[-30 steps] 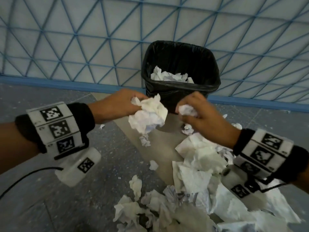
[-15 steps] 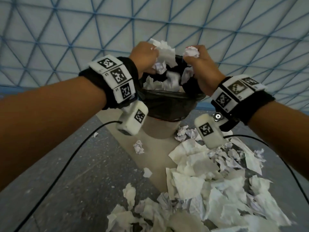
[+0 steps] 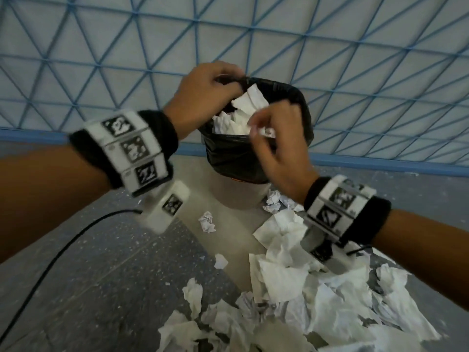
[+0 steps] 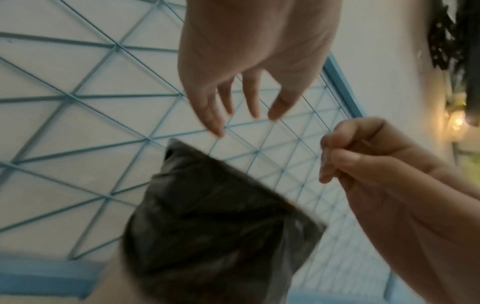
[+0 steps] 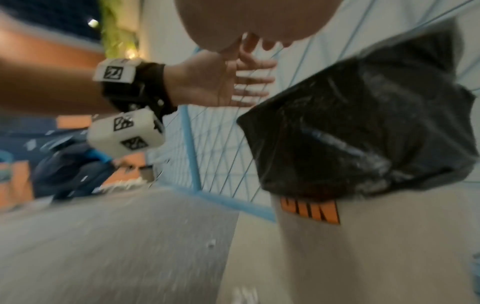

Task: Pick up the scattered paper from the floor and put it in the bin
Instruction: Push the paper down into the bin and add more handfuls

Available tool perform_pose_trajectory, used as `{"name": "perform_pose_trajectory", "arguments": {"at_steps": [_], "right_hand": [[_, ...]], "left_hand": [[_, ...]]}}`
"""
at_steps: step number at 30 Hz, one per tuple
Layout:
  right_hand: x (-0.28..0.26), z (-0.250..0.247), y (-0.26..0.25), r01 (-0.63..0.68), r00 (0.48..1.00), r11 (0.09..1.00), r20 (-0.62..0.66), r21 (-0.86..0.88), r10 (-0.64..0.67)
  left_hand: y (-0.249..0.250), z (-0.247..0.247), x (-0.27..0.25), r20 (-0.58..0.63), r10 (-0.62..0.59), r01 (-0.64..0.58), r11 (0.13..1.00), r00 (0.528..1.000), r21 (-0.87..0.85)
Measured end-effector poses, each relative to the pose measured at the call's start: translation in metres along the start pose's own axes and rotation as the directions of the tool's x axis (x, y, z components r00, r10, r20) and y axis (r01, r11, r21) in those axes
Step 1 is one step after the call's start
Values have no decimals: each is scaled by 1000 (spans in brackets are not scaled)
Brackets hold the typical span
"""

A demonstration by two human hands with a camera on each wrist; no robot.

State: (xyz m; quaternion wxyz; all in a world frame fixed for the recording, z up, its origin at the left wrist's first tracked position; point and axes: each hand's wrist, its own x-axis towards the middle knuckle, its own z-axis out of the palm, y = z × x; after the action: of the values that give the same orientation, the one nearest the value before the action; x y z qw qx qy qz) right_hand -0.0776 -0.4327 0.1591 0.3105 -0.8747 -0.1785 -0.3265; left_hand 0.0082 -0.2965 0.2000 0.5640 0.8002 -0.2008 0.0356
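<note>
Crumpled white paper [image 3: 238,118] fills the glossy black-lined bin [image 3: 228,158].

1. The left hand [image 4: 249,61] hangs from the top edge, palm showing, its fingers [image 4: 210,115] straight and spread, holding nothing.
2. Below the fingertips sits the bin [image 4: 221,216], lined with a black bag; the picture is blurred.
3. The right hand [image 4: 384,164] comes in from the right, fingers curled with the thumb against them; whether it holds anything cannot be told.
4. Behind stands a white wall [image 4: 78,127] crossed by a blue triangular grid.
5. Warm lights [image 4: 457,123] glow at the far right.
</note>
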Motion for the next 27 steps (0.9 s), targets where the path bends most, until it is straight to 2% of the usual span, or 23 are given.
{"name": "perform_pose_trajectory", "arguments": {"at_steps": [1,2,3,4,6,7,8,9,11,12,13,14,16,18,21,23,25,27], "right_hand": [[-12,1,-3,87,990,996,113,10,-88],[-24,4,-1,165,955,986,248,22,-165],[-37,6,2,231,898,972,376,34,-226],[-50,8,8,277,829,960,494,43,-261],[-78,10,28,325,678,945,686,45,-266],[-91,11,39,326,608,945,761,21,-227],[-104,11,51,315,555,949,816,-24,-164],[-114,11,63,297,524,951,847,-85,-87],[-126,8,84,197,506,948,854,-249,119],[-128,6,93,123,509,936,831,-328,224],[-129,4,102,55,512,913,797,-404,321],[-129,3,111,-16,498,877,756,-481,424],[-126,4,122,-134,421,778,676,-614,605],[-122,10,130,-239,376,713,615,-659,693],[-119,26,144,-282,333,690,607,-667,722],[-116,37,151,-267,357,719,627,-642,692],[-113,47,154,-271,367,742,647,-613,668],[-114,55,154,-256,359,764,675,-592,644]], "left_hand": [[-8,-6,-12,-108,116,-114,993,987,21],[-21,-12,-25,-169,225,-216,974,960,68],[-35,-16,-41,-166,298,-281,952,940,119],[-51,-19,-60,-109,314,-295,941,943,163],[-87,-22,-100,89,239,-254,926,967,279],[-105,-22,-117,208,162,-228,907,965,353],[-122,-21,-132,339,48,-200,880,940,431],[-137,-19,-143,459,-104,-167,842,882,512],[-160,-9,-154,581,-436,-107,731,687,674],[-168,-3,-154,589,-524,-97,691,615,717],[-173,4,-151,588,-565,-91,672,579,735],[-175,12,-145,588,-571,-89,670,573,737],[-177,28,-133,590,-558,-78,684,583,725],[-180,43,-121,581,-554,-62,690,597,721],[-189,58,-116,581,-554,-87,675,597,733],[-192,63,-121,589,-565,-128,650,578,749],[-194,64,-126,590,-564,-153,635,578,757],[-193,60,-131,602,-539,-107,687,589,719]]}}
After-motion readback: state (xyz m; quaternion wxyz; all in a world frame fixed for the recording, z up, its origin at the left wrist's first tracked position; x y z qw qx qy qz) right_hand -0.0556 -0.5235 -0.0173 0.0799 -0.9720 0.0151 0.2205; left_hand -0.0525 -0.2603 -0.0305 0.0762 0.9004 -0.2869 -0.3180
